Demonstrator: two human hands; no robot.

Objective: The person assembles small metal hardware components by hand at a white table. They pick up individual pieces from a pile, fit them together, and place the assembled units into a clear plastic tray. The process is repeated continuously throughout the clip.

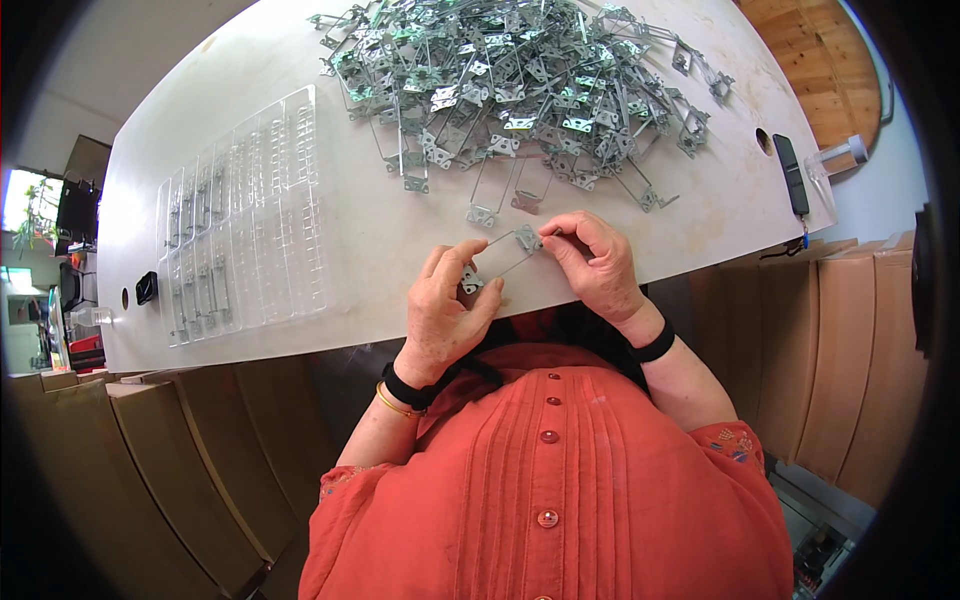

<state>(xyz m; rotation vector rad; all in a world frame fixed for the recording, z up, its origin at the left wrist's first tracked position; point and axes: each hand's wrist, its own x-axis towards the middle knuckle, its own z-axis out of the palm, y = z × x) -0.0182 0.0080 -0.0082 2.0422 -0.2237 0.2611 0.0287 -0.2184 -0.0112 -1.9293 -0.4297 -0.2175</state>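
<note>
Near the table's front edge I hold a metal bracket assembly (526, 238), two small stamped plates joined by thin parallel rods. Between the thumb and fingers of my left hand (440, 305) is its near-left plate. My right hand (598, 262) pinches at the other plate, thumb against forefinger; any small part between those fingertips is too small to make out. Just beyond my hands lies a big heap of similar metal brackets (520, 90), with a few loose ones at its near edge.
To the left lies a clear plastic tray (270, 220) with several metal pieces in its left slots. A black flat object (791, 175) rests at the table's (370, 280) right edge, a small black device (147, 288) at its left. Cardboard boxes (840, 350) stand below on both sides.
</note>
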